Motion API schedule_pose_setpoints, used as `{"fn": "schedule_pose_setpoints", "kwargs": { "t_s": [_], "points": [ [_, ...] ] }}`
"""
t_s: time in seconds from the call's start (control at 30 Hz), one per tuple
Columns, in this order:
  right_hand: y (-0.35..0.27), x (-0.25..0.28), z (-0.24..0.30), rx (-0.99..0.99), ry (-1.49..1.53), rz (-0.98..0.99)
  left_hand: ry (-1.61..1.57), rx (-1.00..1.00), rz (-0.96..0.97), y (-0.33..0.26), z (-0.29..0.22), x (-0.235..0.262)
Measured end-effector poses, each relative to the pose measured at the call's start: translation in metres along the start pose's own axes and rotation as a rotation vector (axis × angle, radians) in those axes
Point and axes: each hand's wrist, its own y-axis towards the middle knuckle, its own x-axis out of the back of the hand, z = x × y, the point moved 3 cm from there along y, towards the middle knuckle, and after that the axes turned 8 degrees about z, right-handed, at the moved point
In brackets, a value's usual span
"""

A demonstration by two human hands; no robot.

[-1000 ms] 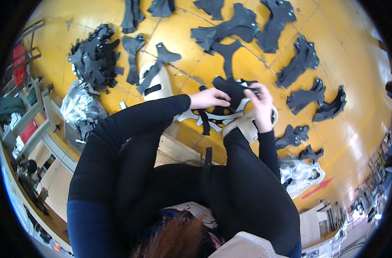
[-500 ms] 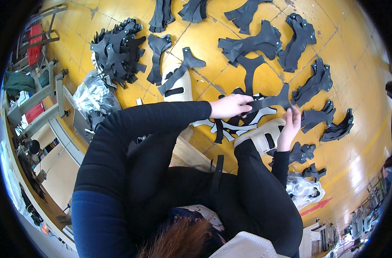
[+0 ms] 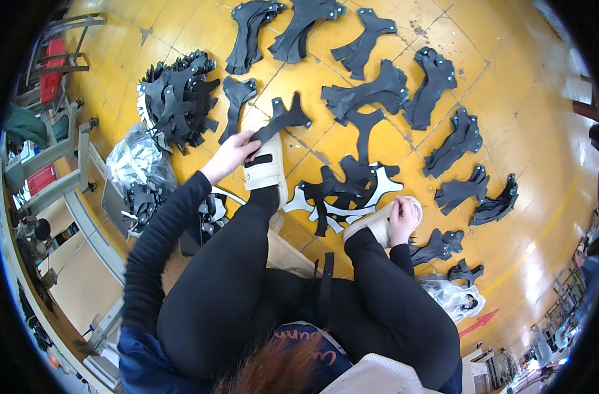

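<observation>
My left hand (image 3: 235, 155) is closed on the narrow tail of a black Y-shaped material piece (image 3: 283, 120). This piece lies over the front of my left beige shoe (image 3: 266, 172) and overlaps another of its kind there. Above my right beige shoe (image 3: 375, 222), my right hand (image 3: 402, 220) has its fingers curled in, with nothing visible in them. Between the shoes sits a loose heap of black Y-shaped pieces (image 3: 352, 176), with white-faced ones (image 3: 383, 187) among them. One more black piece (image 3: 364, 134) lies just beyond the heap.
Stacks of black pieces (image 3: 431, 85) arc over the yellow tiled floor (image 3: 503, 85). A large pile (image 3: 181, 98) stands at the far left, beside a clear plastic bag (image 3: 138, 157). Another plastic bag (image 3: 454, 295) is at right. Metal frames (image 3: 69, 157) line the left side.
My left hand has carried a black Y-shaped piece leftward from between both hands to over my left shoe. My right hand has let go of it and drawn back over the right shoe.
</observation>
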Motion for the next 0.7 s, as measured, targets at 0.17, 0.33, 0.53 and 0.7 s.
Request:
{"fn": "schedule_pose_setpoints", "kwargs": {
  "t_s": [0.17,0.33,0.53,0.7],
  "points": [
    [0.004,0.001,0.006,0.039,0.025,-0.025,0.430,0.227,-0.458,-0.020,0.024,-0.035],
    [0.004,0.001,0.004,0.037,-0.010,-0.017,0.439,0.094,-0.654,-0.013,0.040,-0.046],
    [0.004,0.003,0.006,-0.024,-0.012,0.055,0.664,-0.053,-0.823,-0.015,0.024,-0.038],
    [0.006,0.002,0.012,-0.005,0.005,0.017,0.224,-0.022,-0.446,-0.011,0.013,-0.026]
  ]
}}
